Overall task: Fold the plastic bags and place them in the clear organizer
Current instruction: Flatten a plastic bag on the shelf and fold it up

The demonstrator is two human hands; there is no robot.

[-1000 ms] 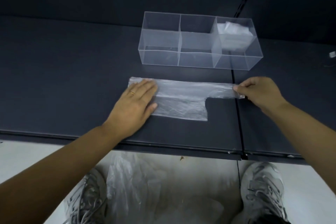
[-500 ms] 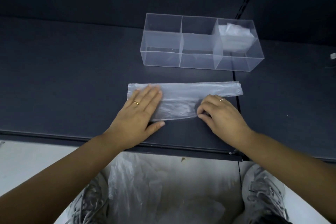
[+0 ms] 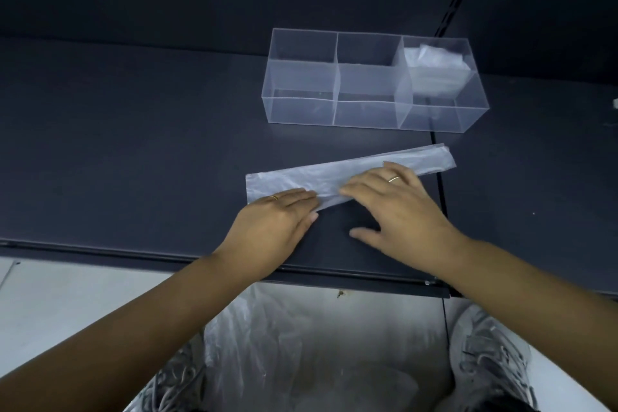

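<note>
The fingers of the left hand lie straight and close together, flat on the near left part of the plastic bag, with the thumb on the table just off the bag's near edge. The fingers of the right hand are also straight and press down on the middle of the bag. Its thumb is spread wide and rests on the table, nearer the person. Neither hand grips anything, and their fingertips almost meet. Each hand wears a ring. The bag is folded into a long, narrow strip that lies slanted on the dark table. Its left end is nearer the person, and its right end reaches away and crosses the table seam. The long edges run straight, and the left end is cut square. Beyond the strip stands the clear organizer, three compartments in a row, apart from the bag. The band of bare table between them narrows toward the right. A folded bag sits in the right compartment. Left of the strip the table runs wide and bare. The table's front edge passes under both forearms, close behind the wrists. Below it, loose plastic lies between two grey shoes.
</note>
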